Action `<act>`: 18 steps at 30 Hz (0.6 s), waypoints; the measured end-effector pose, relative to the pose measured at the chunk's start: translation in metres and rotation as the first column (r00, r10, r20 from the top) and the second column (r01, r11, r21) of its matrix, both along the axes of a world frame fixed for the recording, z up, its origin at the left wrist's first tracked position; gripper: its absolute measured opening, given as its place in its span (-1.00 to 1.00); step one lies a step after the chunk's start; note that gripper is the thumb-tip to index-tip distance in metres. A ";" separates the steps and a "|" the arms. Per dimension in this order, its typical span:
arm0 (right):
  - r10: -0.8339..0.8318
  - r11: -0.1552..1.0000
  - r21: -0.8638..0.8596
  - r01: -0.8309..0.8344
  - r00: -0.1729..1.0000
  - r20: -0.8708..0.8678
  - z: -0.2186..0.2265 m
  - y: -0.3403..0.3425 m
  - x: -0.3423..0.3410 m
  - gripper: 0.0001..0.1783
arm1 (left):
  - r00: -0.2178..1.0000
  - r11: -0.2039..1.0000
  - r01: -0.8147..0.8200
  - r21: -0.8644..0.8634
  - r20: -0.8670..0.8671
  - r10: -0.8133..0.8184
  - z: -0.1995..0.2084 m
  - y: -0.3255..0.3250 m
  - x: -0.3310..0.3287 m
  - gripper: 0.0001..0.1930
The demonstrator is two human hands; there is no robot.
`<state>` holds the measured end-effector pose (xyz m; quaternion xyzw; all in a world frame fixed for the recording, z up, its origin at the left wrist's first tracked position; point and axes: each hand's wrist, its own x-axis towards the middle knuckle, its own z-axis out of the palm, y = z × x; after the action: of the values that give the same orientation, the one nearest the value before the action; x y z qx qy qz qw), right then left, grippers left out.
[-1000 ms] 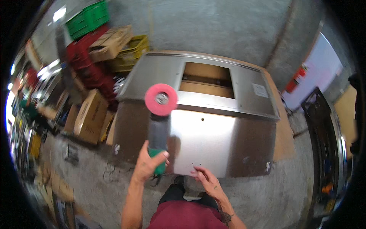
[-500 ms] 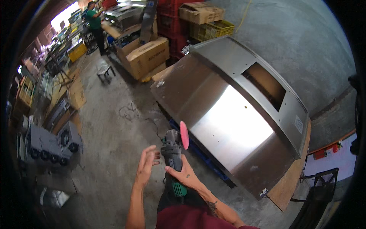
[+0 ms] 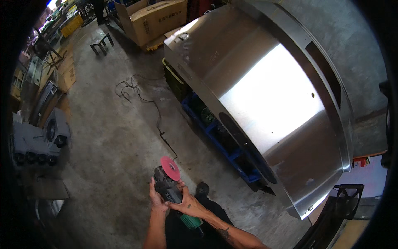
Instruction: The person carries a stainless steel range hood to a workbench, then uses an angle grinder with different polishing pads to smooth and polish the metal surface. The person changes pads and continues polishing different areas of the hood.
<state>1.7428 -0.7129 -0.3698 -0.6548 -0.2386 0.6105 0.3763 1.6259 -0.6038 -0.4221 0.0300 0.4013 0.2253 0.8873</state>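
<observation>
One broad hood (image 3: 265, 103) of brushed, curved steel glares above rough concrete floor (image 3: 112, 137). Low centre, both hands wrap a dark grinder (image 3: 170, 189) with a flat pink disc (image 3: 170, 168): left hand (image 3: 156, 201) gripping underneath, right hand (image 3: 186, 204) closed over its body.

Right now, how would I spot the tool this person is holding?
Find the big shiny steel panel, then look lower left over the concrete floor. Both hands grip a dark angle grinder; its round pink disc and green rear handle set it apart.
</observation>
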 end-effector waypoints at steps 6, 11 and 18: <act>0.110 0.991 0.043 -0.128 0.949 0.295 -0.093 0.011 0.035 0.16 | 0.997 0.996 -0.076 0.045 0.008 0.075 -0.107 0.020 0.049 -0.25; -0.220 0.975 0.051 0.216 0.920 0.325 -0.151 0.046 0.130 -0.03 | 0.989 0.989 0.016 0.145 0.141 -0.037 -0.190 0.050 0.076 -0.24; -0.224 0.957 0.278 0.084 0.822 0.523 -0.211 0.145 0.142 -0.15 | 0.968 0.949 -0.110 0.295 0.251 0.034 -0.273 0.062 0.126 -0.29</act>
<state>1.8847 -0.5679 -0.5808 -0.7684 -0.3553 0.3302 0.4175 1.7523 -0.5417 -0.6956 0.1247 0.2510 0.3191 0.9053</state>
